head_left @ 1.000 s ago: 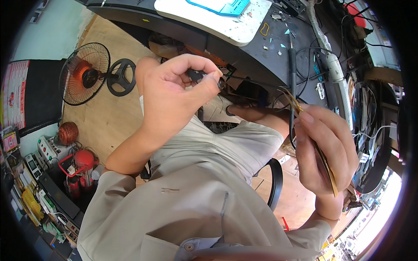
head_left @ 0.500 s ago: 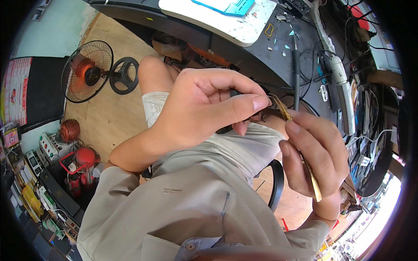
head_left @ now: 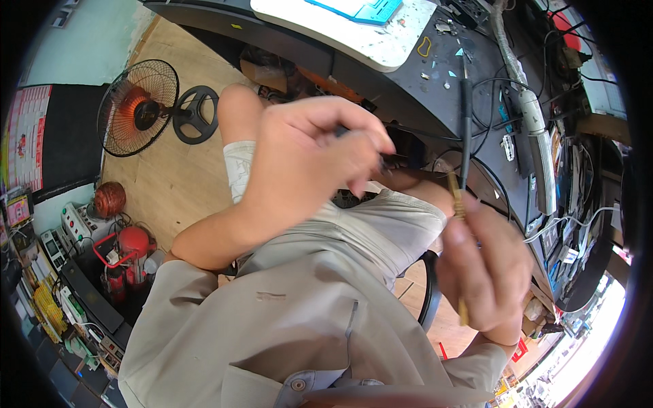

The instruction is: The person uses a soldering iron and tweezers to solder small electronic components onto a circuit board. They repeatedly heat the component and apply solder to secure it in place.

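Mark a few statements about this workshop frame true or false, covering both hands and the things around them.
1. The right hand holds a thin yellowish stick-like tool. True.
2. The left hand lies flat on the workbench. False: it is raised over the lap, its fingers pinched on a small dark object that is too blurred to name.
3. A floor fan stands on the wooden floor to the person's left. True.
4. A white board lies on the dark workbench. True.
5. The red cylinder sits on the workbench beside the board. False: it is down at the left, near a shelf of devices.
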Available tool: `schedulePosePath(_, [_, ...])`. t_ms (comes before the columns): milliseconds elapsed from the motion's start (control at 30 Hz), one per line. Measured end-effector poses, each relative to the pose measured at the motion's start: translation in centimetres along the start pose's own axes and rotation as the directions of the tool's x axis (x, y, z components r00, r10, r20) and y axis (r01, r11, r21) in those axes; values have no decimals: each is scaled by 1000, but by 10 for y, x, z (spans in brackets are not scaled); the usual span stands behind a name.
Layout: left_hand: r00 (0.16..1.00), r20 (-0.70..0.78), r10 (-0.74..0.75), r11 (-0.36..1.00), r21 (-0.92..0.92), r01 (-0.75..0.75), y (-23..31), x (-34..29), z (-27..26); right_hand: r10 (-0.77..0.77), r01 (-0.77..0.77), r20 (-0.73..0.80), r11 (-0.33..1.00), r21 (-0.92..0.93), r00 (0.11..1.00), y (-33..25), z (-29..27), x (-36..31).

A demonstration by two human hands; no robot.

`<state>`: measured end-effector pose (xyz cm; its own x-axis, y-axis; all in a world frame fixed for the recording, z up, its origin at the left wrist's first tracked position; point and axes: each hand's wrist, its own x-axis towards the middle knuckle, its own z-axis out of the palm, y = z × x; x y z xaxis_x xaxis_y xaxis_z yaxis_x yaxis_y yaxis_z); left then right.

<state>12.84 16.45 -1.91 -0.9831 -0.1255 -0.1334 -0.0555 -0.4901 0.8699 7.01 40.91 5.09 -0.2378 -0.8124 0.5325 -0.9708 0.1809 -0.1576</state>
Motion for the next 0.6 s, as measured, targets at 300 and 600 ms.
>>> schedulePosePath(300, [989,49,137,981,131,-143,5,6,3,404,-409,79,868,282,911,0,-11,5])
schedulePosePath(600, [977,170,132,957,235,-170,13,8,18,320,-330,85,885,328,943,6,-4,8])
